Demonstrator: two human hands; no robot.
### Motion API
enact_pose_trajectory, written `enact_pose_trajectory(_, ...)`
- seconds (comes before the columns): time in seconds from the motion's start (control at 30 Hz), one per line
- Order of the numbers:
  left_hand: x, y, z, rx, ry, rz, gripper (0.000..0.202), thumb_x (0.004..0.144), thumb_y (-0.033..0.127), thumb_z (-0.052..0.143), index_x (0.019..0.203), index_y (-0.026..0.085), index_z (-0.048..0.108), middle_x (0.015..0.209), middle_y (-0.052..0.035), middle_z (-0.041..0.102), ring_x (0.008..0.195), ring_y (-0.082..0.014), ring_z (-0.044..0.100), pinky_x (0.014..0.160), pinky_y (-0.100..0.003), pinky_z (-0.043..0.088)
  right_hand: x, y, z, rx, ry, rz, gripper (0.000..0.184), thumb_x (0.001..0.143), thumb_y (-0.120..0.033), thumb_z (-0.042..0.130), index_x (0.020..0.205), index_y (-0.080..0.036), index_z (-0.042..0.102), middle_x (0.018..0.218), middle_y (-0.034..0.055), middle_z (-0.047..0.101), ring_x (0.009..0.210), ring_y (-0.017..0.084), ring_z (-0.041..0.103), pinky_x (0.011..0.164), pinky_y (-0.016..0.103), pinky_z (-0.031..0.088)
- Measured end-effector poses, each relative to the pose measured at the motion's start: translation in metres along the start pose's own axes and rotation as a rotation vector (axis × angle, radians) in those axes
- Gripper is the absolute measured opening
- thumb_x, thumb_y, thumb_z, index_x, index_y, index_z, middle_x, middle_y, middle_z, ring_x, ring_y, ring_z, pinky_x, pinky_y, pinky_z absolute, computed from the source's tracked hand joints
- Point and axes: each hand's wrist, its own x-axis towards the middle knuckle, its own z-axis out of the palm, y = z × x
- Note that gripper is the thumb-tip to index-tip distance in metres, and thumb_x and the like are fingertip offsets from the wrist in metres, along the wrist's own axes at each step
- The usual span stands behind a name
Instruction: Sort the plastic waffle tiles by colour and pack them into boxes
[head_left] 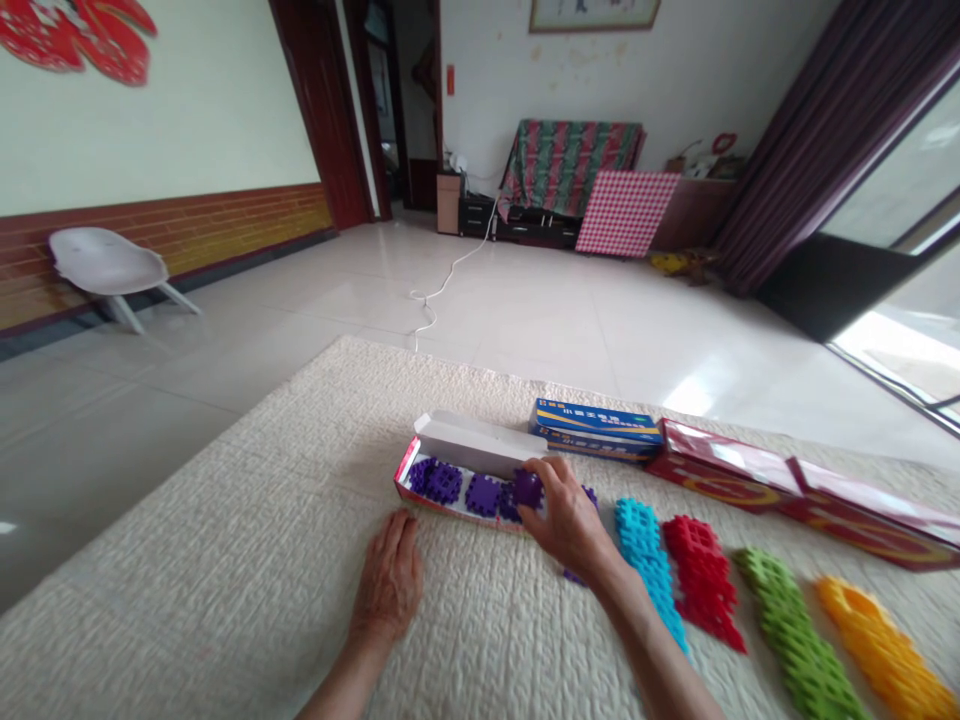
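Observation:
My right hand (566,510) pinches a purple plastic interlocking tile (529,488) over the right end of an open, shallow box (406,470). Several more purple tiles (482,494) lie inside, and the box's white lid flap (480,436) stands raised at the back. Beside the box's front left corner, my left hand (388,575) rests flat on the quilted cover, fingers stretched out and holding nothing. Partly hidden under my right hand and forearm are other purple pieces (590,494) on the cover.
To the right lie rows of blue tiles (645,550), red tiles (703,575), green tiles (799,635) and yellow tiles (885,640). Behind them stand a blue box (596,430) and two red boxes (727,470). A white chair (109,262) is on the floor at far left.

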Motion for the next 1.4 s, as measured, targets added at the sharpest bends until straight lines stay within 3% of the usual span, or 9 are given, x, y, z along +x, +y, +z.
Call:
enact_pose_trajectory(0.17, 0.000, 0.000, -0.001, -0.025, -0.034, -0.018, 0.037, 0.086, 0.011, 0.043, 0.121, 0.012, 0.056, 0.128, -0.0156, 0.057, 0.122, -0.0290, 0.051, 0.099, -0.045, 0.046, 0.008, 0.008, 0.015, -0.049, -0.095, 0.010, 0.043, 0.067, -0.012, 0.060, 0.109, -0.018, 0.058, 0.104, 0.0078, 0.057, 0.098, 0.022, 0.057, 0.090, 0.037, 0.046)
enact_pose_trajectory(0.33, 0.001, 0.000, -0.001, -0.023, -0.040, -0.018, 0.037, 0.086, 0.011, 0.043, 0.120, 0.012, 0.056, 0.128, -0.0153, 0.057, 0.121, -0.0289, 0.051, 0.099, -0.045, 0.046, 0.010, 0.014, 0.019, -0.078, -0.106, 0.030, 0.044, 0.065, -0.011, 0.059, 0.108, -0.017, 0.060, 0.106, 0.0090, 0.057, 0.100, 0.023, 0.055, 0.091, 0.037, 0.045)
enact_pose_trajectory(0.6, 0.001, 0.000, -0.001, -0.026, -0.023, -0.012, 0.037, 0.087, 0.012, 0.042, 0.121, 0.012, 0.056, 0.127, -0.0158, 0.057, 0.122, -0.0288, 0.051, 0.099, -0.045, 0.046, -0.002, 0.015, 0.006, -0.040, 0.045, 0.057, 0.041, 0.073, -0.018, 0.059, 0.114, -0.020, 0.055, 0.111, 0.0085, 0.055, 0.107, 0.023, 0.054, 0.094, 0.038, 0.045)
enact_pose_trajectory(0.8, 0.002, 0.001, -0.003, -0.038, -0.021, -0.012, 0.037, 0.086, 0.010, 0.041, 0.119, 0.013, 0.057, 0.125, -0.0154, 0.058, 0.121, -0.0288, 0.052, 0.099, -0.045, 0.046, -0.046, 0.043, -0.012, -0.048, 0.151, 0.174, 0.021, 0.083, -0.032, 0.050, 0.099, -0.021, 0.061, 0.098, 0.0066, 0.061, 0.090, 0.020, 0.062, 0.083, 0.035, 0.050)
enact_pose_trajectory(0.9, 0.002, -0.001, -0.001, -0.039, -0.032, -0.010, 0.037, 0.087, 0.011, 0.040, 0.120, 0.014, 0.056, 0.126, -0.0155, 0.058, 0.120, -0.0284, 0.053, 0.098, -0.045, 0.046, -0.076, 0.061, -0.002, -0.074, 0.168, 0.236, 0.020, 0.079, -0.028, 0.050, 0.094, -0.022, 0.062, 0.092, 0.0060, 0.062, 0.084, 0.021, 0.063, 0.078, 0.035, 0.052)
enact_pose_trajectory(1.07, 0.002, -0.001, 0.000, -0.064, -0.023, -0.019, 0.037, 0.087, 0.013, 0.040, 0.120, 0.015, 0.057, 0.127, -0.0149, 0.058, 0.119, -0.0280, 0.054, 0.098, -0.044, 0.047, -0.111, 0.069, 0.032, -0.105, 0.187, 0.264, 0.032, 0.075, -0.023, 0.052, 0.106, -0.021, 0.058, 0.107, 0.0099, 0.058, 0.098, 0.025, 0.059, 0.087, 0.041, 0.050)
enact_pose_trajectory(1.2, 0.002, 0.000, -0.002, -0.064, -0.026, -0.031, 0.037, 0.087, 0.013, 0.041, 0.120, 0.014, 0.057, 0.126, -0.0147, 0.059, 0.120, -0.0279, 0.053, 0.098, -0.044, 0.048, -0.117, 0.067, 0.049, -0.125, 0.192, 0.258, 0.044, 0.074, -0.020, 0.052, 0.118, -0.020, 0.053, 0.113, 0.0114, 0.053, 0.102, 0.026, 0.055, 0.090, 0.042, 0.049)
enact_pose_trajectory(1.4, 0.002, 0.001, -0.002, -0.046, -0.023, -0.019, 0.038, 0.087, 0.012, 0.041, 0.121, 0.015, 0.056, 0.125, -0.0146, 0.059, 0.118, -0.0274, 0.054, 0.098, -0.044, 0.048, -0.118, 0.072, 0.056, -0.142, 0.205, 0.265, 0.046, 0.073, -0.019, 0.049, 0.119, -0.023, 0.048, 0.114, 0.0103, 0.050, 0.101, 0.027, 0.054, 0.088, 0.045, 0.049)
